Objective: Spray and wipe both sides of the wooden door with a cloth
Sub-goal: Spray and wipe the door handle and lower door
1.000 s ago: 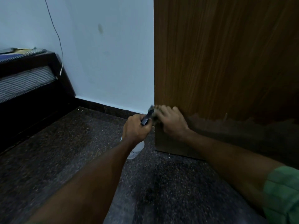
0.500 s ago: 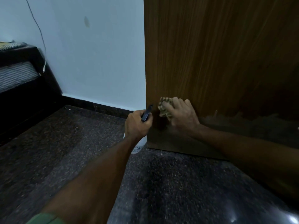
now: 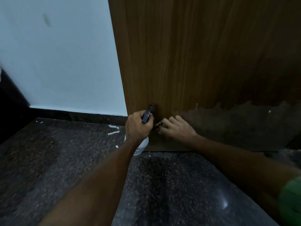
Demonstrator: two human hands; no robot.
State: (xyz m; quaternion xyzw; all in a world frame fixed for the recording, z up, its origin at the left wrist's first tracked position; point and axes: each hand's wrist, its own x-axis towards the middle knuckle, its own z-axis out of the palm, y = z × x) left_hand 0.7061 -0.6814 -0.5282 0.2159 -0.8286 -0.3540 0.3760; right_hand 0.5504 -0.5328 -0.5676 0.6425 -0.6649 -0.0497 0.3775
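1. Down low at the foot of the wooden door (image 3: 187, 62), both arms reach in from the bottom of the view.
2. The left hand (image 3: 138, 126) is wrapped tight round the neck of a spray bottle (image 3: 140, 146); its white body hangs below the fist, and the dark nozzle (image 3: 147, 114) pokes up past the knuckles, aimed at the door face.
3. The right hand (image 3: 176, 128) lies against the door just beside the left one, fingers curled over a bunched cloth (image 3: 157, 124). Only a small patterned scrap of that cloth shows at the fingertips.
4. Cloth and hand sit on the lower part of the door, near its left edge and a little above the bottom edge.
5. To the right of the hand, a dull, darker band (image 3: 244, 124) with a ragged top edge runs across the bottom of the door; the wood above it shows a warm brown grain.
6. Left of the door stands a pale wall (image 3: 61, 62) with a dark skirting strip (image 3: 78, 115) along its base.
7. The floor (image 3: 57, 160) is dark speckled stone, with a few white flecks (image 3: 114, 129) near the door's corner.
8. A green sleeve (image 3: 291, 199) shows at the right arm, lower right.
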